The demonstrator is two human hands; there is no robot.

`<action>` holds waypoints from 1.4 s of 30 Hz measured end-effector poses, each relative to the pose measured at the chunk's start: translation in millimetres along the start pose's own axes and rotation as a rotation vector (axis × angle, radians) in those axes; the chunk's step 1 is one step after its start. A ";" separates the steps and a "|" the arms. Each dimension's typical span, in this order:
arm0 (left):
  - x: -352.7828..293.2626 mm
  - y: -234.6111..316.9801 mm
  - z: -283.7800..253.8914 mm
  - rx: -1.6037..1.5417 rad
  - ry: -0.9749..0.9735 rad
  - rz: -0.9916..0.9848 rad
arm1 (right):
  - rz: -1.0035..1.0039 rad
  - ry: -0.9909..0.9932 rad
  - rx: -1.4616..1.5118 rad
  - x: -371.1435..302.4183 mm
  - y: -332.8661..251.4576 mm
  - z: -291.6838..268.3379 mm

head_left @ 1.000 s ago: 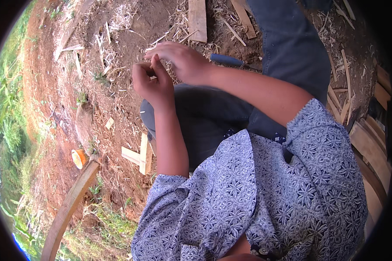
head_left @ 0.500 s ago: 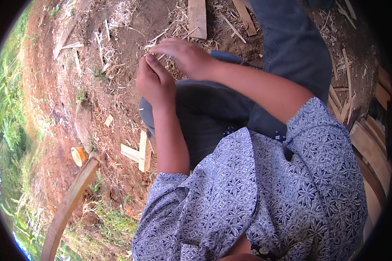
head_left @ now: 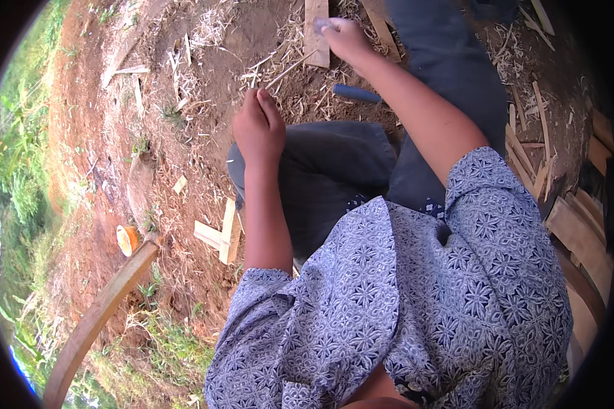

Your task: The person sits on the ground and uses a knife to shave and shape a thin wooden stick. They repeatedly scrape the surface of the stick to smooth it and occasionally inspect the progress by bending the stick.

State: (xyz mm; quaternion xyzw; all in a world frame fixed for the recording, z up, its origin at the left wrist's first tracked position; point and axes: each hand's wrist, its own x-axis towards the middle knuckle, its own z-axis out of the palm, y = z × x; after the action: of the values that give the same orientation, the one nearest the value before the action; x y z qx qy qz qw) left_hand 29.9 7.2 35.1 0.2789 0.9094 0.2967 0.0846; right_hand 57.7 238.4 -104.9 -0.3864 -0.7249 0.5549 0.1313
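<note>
My left hand [head_left: 260,129] is closed in front of my bent knee, thumb pressed against the fingers. A thin wooden stick [head_left: 290,69] juts from its top, slanting up to the right. My right hand [head_left: 350,39] is farther off, above a flat wooden plank [head_left: 316,56] on the ground. Its fingers are pinched on a small grey piece [head_left: 321,25], smeared by motion, so its kind is unclear. On the ground between my right forearm and my knee lies a blue, rod-like handle [head_left: 357,93]; one end is hidden by the arm.
Wood shavings [head_left: 208,31] litter the brown soil. Two crossed wood offcuts [head_left: 226,235] lie left of my left forearm. An orange cup-like container [head_left: 127,240] sits near a curved-looking wooden beam [head_left: 102,310]. Boards [head_left: 580,228] are piled at the right.
My right hand has moved away from the left, forward and to the right, with the grey piece now showing in its fingers. More of the stick and the blue handle shows.
</note>
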 end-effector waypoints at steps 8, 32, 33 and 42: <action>-35.6 -2.9 -24.7 0.394 -0.119 0.146 | -0.110 -0.209 -0.143 -40.1 -37.3 -11.1; -42.9 -17.0 -17.4 0.071 -0.025 0.103 | -0.664 -0.402 -0.313 -89.9 -43.7 13.1; -43.0 -17.6 -15.7 0.063 0.007 0.114 | -0.712 -0.390 -0.319 -88.5 -41.5 12.3; -41.6 -23.7 -13.5 0.030 0.123 0.163 | -0.512 -0.445 -0.475 -74.8 -36.6 6.1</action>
State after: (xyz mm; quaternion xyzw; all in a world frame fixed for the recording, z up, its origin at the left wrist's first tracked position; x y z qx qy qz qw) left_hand 49.3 -38.5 31.6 0.3346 0.8915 0.3054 -0.0001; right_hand 88.7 178.1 -56.0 -0.0839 -0.9163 0.3915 0.0122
